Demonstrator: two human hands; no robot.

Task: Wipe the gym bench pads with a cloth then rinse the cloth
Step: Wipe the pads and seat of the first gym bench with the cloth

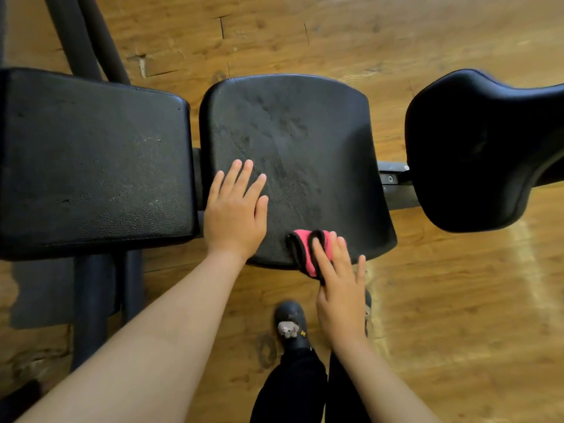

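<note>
**Pink cloth, black-trimmed: handling entry**

Fingers (323,254) of the right hand (341,288): straight, slightly spread, laid flat on top of the cloth (305,242). None visibly curls round it. The thumb is partly hidden, so whether it tucks under the fold cannot be told.

Cloth: small, bunched into loose folds. It lies at the near edge of the middle pad (305,132), and part of it droops over the rim. It is probably light, soft and limp, so it will crumple under a push instead of sliding as a sheet. Best hold: a flat palm over the bulk for wiping, or a pinch of the trimmed hem for lifting.

Left hand (235,215): fingers extended and resting open on the same pad, well clear of the cloth. It appears to be bracing.

Middle pad: black, pebbled vinyl. It looks firm and fixed, with dull smears across its centre. It should grip a damp cloth moderately.

Neighbours: left pad (91,163) close beside it; right pad (473,148) set apart, joined by a frame bar (393,178).

Below: wooden floor (457,300) and a dark shoe (291,325).
</note>
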